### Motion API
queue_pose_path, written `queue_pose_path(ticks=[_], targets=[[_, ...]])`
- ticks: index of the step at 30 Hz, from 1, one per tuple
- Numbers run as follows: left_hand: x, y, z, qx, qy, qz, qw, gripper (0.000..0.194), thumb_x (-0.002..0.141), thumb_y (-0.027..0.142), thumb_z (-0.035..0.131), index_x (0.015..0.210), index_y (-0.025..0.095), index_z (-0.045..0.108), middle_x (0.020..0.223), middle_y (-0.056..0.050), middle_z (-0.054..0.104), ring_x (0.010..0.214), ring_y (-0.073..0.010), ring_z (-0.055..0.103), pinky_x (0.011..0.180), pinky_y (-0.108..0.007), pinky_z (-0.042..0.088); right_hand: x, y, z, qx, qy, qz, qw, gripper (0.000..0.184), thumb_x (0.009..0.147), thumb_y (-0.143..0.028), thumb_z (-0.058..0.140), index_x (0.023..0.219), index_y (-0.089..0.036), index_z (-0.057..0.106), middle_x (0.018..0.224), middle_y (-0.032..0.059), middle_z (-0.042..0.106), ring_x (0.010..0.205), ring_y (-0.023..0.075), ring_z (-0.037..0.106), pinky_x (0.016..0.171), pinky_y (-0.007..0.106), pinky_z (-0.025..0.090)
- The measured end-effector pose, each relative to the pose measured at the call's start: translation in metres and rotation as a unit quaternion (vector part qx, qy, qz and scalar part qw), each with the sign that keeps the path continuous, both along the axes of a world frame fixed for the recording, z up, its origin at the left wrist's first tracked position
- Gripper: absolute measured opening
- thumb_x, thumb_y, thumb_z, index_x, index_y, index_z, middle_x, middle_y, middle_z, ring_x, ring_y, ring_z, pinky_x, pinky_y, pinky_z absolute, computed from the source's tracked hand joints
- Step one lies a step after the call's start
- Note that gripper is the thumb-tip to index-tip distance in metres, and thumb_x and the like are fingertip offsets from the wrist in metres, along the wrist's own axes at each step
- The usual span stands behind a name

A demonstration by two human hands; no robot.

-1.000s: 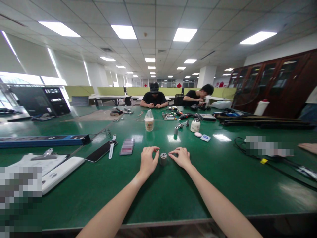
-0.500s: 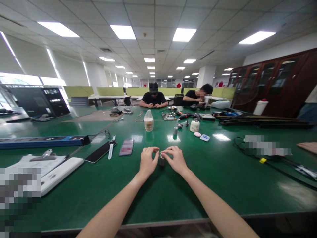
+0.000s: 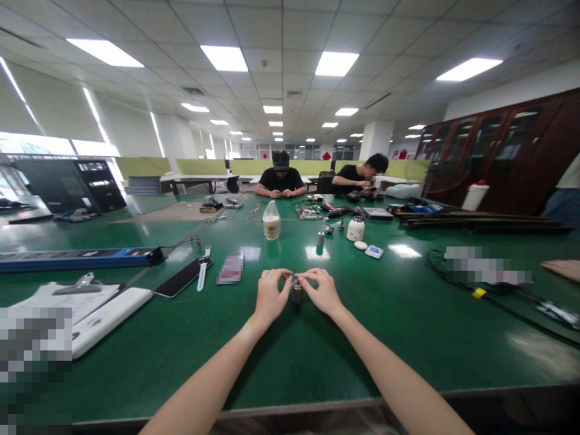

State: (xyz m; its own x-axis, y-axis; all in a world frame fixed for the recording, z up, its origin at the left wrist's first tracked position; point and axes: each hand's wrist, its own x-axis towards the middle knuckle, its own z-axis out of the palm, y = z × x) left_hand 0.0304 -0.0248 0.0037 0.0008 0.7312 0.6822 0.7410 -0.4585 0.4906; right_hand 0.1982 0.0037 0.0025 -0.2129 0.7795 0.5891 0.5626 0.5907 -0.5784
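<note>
A small dark metal cylinder (image 3: 297, 293) stands upright on the green table between my two hands. My left hand (image 3: 272, 293) is at its left, thumb and fingers curled together in a pinch; a reddish bit shows at the fingertips, too small to name. From the right, my right hand (image 3: 322, 290) is pinched with its fingertips at the cylinder's top edge. Whatever lies between those fingers is hidden. Farther off, a similar silver cylinder (image 3: 320, 239) stands upright on the table.
A bagged cup (image 3: 272, 227), a white jar (image 3: 356, 229) and a blue-white packet (image 3: 374, 252) stand beyond my hands. Leftward lie a watch (image 3: 203, 269), a black phone (image 3: 177, 280) and a clipboard (image 3: 86, 287). Cables (image 3: 492, 302) lie right. Two people sit across the table.
My fingertips have shifted slightly above the cylinder, so more of its top shows. A reddish bit is now more visible at my left fingertips. The cylinder stays in place.
</note>
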Motion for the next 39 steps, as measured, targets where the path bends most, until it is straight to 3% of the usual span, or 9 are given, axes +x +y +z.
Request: queue_pose_path(ticks=[4, 8, 14, 17, 21, 25, 29, 35, 39], targets=[[0.002, -0.001, 0.0, -0.009, 0.005, -0.027, 1.0, 0.018, 0.084, 0.035, 0.06, 0.094, 0.025, 0.07, 0.088, -0.003, 0.066, 0.091, -0.0206, 0.054, 0.084, -0.035, 0.043, 0.004, 0.0, 0.005, -0.001, 0.069, 0.004, 0.998, 0.03, 0.086, -0.021, 0.045, 0.1, -0.028, 0.071, 0.095, 0.0018, 0.068, 0.09, 0.0179, 0.058, 0.086, 0.033, 0.042], [0.005, 0.0, -0.002, -0.026, -0.009, -0.036, 0.999, 0.017, 0.081, 0.039, 0.063, 0.089, 0.028, 0.074, 0.086, -0.004, 0.064, 0.09, -0.0204, 0.053, 0.084, -0.035, 0.044, 0.006, -0.001, 0.007, -0.009, 0.121, 0.019, 0.992, 0.034, 0.083, -0.019, 0.036, 0.075, -0.022, 0.07, 0.075, 0.0015, 0.066, 0.075, 0.0158, 0.059, 0.074, 0.027, 0.043], [0.002, 0.007, 0.002, -0.021, -0.039, -0.024, 0.999, 0.018, 0.081, 0.04, 0.063, 0.086, 0.028, 0.075, 0.085, -0.003, 0.065, 0.091, -0.0203, 0.053, 0.084, -0.034, 0.043, 0.007, 0.0, 0.004, -0.023, 0.145, -0.008, 0.989, 0.03, 0.081, -0.025, 0.034, 0.052, -0.021, 0.042, 0.049, -0.0028, 0.04, 0.049, 0.012, 0.041, 0.052, 0.023, 0.031], [-0.008, 0.012, 0.004, -0.025, -0.04, 0.03, 0.998, 0.022, 0.083, 0.043, 0.059, 0.089, 0.029, 0.075, 0.086, -0.003, 0.066, 0.092, -0.021, 0.053, 0.085, -0.034, 0.042, 0.008, 0.001, 0.004, -0.016, 0.138, -0.011, 0.99, 0.03, 0.08, -0.027, 0.033, 0.051, -0.02, 0.037, 0.049, -0.0032, 0.037, 0.049, 0.0111, 0.039, 0.051, 0.023, 0.027], [-0.028, 0.019, -0.005, -0.136, 0.003, 0.132, 0.982, 0.024, 0.08, 0.048, 0.061, 0.086, 0.031, 0.077, 0.092, -0.006, 0.065, 0.096, -0.0271, 0.05, 0.084, -0.039, 0.04, 0.008, 0.002, 0.004, -0.018, 0.125, -0.015, 0.992, 0.029, 0.079, -0.027, 0.034, 0.051, -0.02, 0.034, 0.049, -0.0036, 0.034, 0.049, 0.0102, 0.036, 0.052, 0.024, 0.025], [-0.038, 0.026, -0.018, -0.211, 0.048, 0.139, 0.966, 0.024, 0.076, 0.05, 0.063, 0.083, 0.033, 0.077, 0.098, -0.009, 0.064, 0.099, -0.0316, 0.047, 0.081, -0.042, 0.039, 0.007, 0.002, 0.003, -0.024, 0.119, -0.016, 0.992, 0.029, 0.079, -0.027, 0.034, 0.051, -0.02, 0.033, 0.049, -0.004, 0.032, 0.049, 0.0096, 0.035, 0.051, 0.024, 0.023], [-0.032, 0.026, -0.018, -0.161, 0.041, 0.113, 0.98, 0.022, 0.078, 0.047, 0.062, 0.084, 0.032, 0.077, 0.093, -0.008, 0.065, 0.096, -0.0295, 0.048, 0.081, -0.041, 0.04, 0.007, 0.003, 0.002, -0.024, 0.108, -0.025, 0.994, 0.03, 0.079, -0.027, 0.034, 0.051, -0.019, 0.033, 0.048, -0.0041, 0.032, 0.048, 0.0093, 0.035, 0.051, 0.024, 0.022], [-0.011, 0.014, -0.003, -0.013, -0.017, -0.006, 1.0, 0.021, 0.086, 0.039, 0.057, 0.089, 0.026, 0.073, 0.087, -0.003, 0.068, 0.091, -0.0208, 0.053, 0.084, -0.035, 0.041, 0.007, 0.004, 0.001, -0.018, 0.079, -0.033, 0.996, 0.03, 0.08, -0.025, 0.034, 0.051, -0.019, 0.033, 0.048, -0.0041, 0.033, 0.049, 0.0092, 0.035, 0.052, 0.024, 0.022], [-0.003, 0.01, -0.002, 0.005, -0.021, -0.073, 0.997, 0.018, 0.087, 0.035, 0.057, 0.088, 0.023, 0.071, 0.087, -0.001, 0.069, 0.089, -0.0188, 0.054, 0.084, -0.034, 0.041, 0.006, 0.003, 0.001, -0.02, 0.058, -0.036, 0.997, 0.029, 0.08, -0.025, 0.034, 0.051, -0.019, 0.031, 0.049, -0.0043, 0.032, 0.049, 0.0089, 0.035, 0.052, 0.024, 0.02]])
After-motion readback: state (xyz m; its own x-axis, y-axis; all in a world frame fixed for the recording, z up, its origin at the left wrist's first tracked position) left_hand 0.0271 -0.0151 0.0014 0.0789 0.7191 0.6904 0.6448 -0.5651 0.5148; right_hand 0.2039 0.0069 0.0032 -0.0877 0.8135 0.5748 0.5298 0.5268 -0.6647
